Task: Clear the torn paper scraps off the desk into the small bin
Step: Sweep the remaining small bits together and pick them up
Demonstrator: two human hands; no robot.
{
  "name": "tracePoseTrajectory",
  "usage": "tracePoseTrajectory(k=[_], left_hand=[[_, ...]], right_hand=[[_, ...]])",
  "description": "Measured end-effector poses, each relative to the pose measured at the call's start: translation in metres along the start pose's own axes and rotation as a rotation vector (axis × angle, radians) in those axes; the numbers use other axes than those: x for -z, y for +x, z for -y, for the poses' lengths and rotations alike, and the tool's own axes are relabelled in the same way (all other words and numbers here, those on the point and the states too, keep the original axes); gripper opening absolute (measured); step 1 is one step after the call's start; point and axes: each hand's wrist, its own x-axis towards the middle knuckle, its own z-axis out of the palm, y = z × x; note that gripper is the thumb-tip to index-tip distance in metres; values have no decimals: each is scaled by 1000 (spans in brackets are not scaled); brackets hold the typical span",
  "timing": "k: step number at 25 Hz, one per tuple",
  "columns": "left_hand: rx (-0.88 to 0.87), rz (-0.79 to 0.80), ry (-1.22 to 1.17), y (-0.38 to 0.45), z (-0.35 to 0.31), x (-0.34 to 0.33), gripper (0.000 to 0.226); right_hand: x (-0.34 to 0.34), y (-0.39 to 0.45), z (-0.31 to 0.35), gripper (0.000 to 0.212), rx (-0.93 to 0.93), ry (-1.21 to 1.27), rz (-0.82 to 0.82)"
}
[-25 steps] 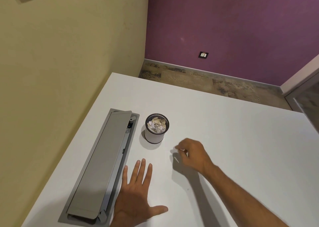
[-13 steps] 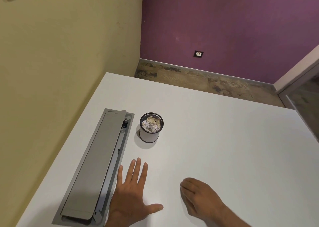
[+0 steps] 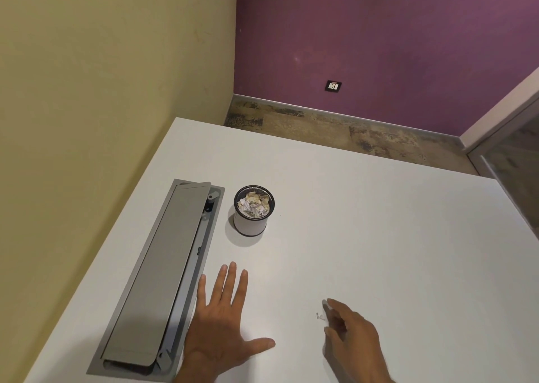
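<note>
Head view, progress: the small round bin (image 3: pixel 253 211), black mesh rim over a white wall, stands upright on the white desk (image 3: pixel 379 237) and is already heaped to near the rim with crumpled white and beige paper scraps (image 3: pixel 254 205). Most of the clearing looks done, I'd say!

Head view, what's left: one tiny torn white scrap (image 3: pixel 320 316) lies flat on the desk, well apart from the bin, towards the near edge. No other loose piece shows, though white on white is hard to read.

Head view, right hand: the right hand (image 3: pixel 353 336) is low over the desk, fingers loosely bent, index fingertip (image 3: pixel 329 303) just beside the scrap. It has nothing pinched that I can make out; whether a fingertip touches the scrap is too blurred to tell.

Head view, left hand: the left hand (image 3: pixel 224 324) lies flat, palm down, fingers straight and spread, thumb out to the side. It holds nothing, just presses on the desk.

Head view, surroundings: a long grey metal cable-tray flap (image 3: pixel 163 274) is set into the desk just left of the left hand and the bin.

Next call: pinching that thin scrap looks like the fiddly bit, then carrying it over to the bin.
</note>
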Motion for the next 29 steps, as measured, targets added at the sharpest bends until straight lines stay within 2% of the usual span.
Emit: tracePoseTrajectory(k=[3,12,15,22,29], left_hand=[[3,2,2,0,0,1,127],[13,21,21,0,0,2,127],[13,22,15,-1,0,2,127],[15,29,22,-1,-1,1,127],[20,36,24,0,0,1,127]], right_hand=[[-5,0,2,47,-23,-27,10],[-9,11,16,31,-47,-20,-98],[-11,8,16,33,-37,-8,-85],[-14,2,20,53,-12,111,-98],[-22,10,13,43,-22,148,-128]])
